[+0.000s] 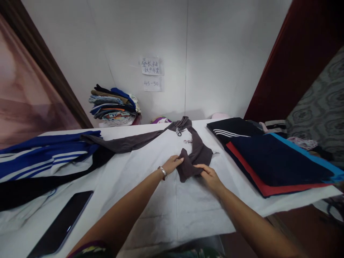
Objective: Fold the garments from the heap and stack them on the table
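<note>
A white hooded jacket (150, 161) with dark grey sleeves and a grey hood (182, 123) lies spread on the white table, hood toward the wall. One grey sleeve (134, 141) stretches out to the left. The other sleeve (189, 168) is bent in over the chest, its end between my hands. My left hand (172, 165), with a silver bracelet at the wrist, pinches this sleeve's edge from the left. From the right, my right hand (211, 176) grips the same sleeve between thumb and fingers.
Blue and black garments with white stripes (70, 157) lie at the left, behind a dark phone (64, 222). Folded navy clothes (279, 157) are stacked on the right. A pile of folded clothes (115, 105) stands at the back left, below handwritten paper notes (152, 73) on the wall.
</note>
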Available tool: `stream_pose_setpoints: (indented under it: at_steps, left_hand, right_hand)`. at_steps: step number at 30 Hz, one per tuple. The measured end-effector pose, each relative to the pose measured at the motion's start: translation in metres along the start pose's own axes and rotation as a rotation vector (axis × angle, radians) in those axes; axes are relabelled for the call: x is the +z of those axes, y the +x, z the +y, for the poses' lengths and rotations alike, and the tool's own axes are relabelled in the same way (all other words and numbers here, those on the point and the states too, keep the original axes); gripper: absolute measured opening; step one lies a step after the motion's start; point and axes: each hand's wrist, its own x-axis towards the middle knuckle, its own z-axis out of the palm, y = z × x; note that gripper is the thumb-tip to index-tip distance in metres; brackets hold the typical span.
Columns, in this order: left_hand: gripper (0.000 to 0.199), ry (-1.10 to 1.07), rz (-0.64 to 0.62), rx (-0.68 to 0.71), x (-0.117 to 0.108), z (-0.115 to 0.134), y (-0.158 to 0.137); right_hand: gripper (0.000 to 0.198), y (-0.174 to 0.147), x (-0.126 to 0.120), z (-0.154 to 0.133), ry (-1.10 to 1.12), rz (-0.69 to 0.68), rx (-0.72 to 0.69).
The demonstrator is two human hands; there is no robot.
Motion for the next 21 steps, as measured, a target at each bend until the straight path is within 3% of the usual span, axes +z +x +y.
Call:
stream_pose_setpoints:
  at_steps: [3,7,10,13,18,21]
  left_hand:
    - [0.054,-0.19,-0.18,0.01,0.002,0.0,0.001]
    - [0.052,-0.488,-0.27,-0.141,-0.01,0.011,-0.008]
    - [0.039,-0.601,-0.191,-0.154,-0.039,0.043,-0.014]
    - [0.032,-0.637,-0.108,-0.037,-0.076,0.091,-0.012]
    - [0.019,-0.709,0.117,0.061,-0.119,0.165,0.02]
    - [0.011,-0.78,0.256,0.117,-0.129,0.196,0.051]
  right_hand:
    - [0.03,-0.001,0.001,0.003,-0.007,-0.045,-0.021]
    - [0.034,-0.006,-0.003,0.008,-0.133,-0.121,-0.05]
    - [0.045,-0.018,-0.012,0.007,-0.268,-0.165,-0.122]
    - [0.054,-0.04,-0.031,0.01,-0.391,-0.061,-0.148]
    - [0.057,-0.082,-0.08,0.038,-0.624,0.288,0.031]
    - [0.06,-0.103,-0.1,0.051,-0.683,0.382,0.167]
